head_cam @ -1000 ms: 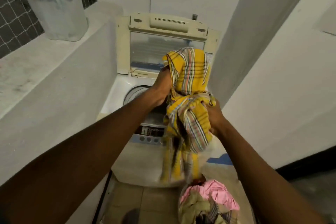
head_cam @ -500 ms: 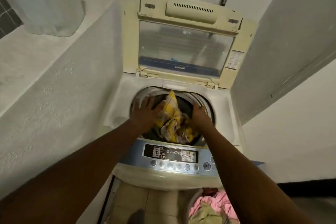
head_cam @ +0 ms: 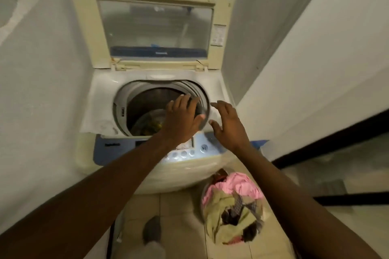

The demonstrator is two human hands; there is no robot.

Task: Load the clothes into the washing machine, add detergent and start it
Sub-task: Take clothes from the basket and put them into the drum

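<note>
A cream top-loading washing machine [head_cam: 101, 107] stands ahead with its lid [head_cam: 155, 27] raised. Deep in the drum lies the yellow checked cloth [head_cam: 152, 125], partly hidden by my arm. My left hand [head_cam: 182, 120] hovers over the drum's right rim, fingers spread, holding nothing. My right hand [head_cam: 228, 125] floats beside it over the machine's right top, also empty and open. A basket of clothes [head_cam: 233, 208] with pink and pale green garments sits on the floor at the lower right. The blue control panel [head_cam: 189, 150] shows between my wrists.
White walls close in on both sides of the machine. A tiled floor [head_cam: 181, 227] lies below, with my foot [head_cam: 152, 229] near the machine's base. A dark skirting strip [head_cam: 328, 143] runs along the right wall.
The yellow checked cloth went from my raised hands into the drum and was let go. Both hands have lifted out and shifted right, now empty.
</note>
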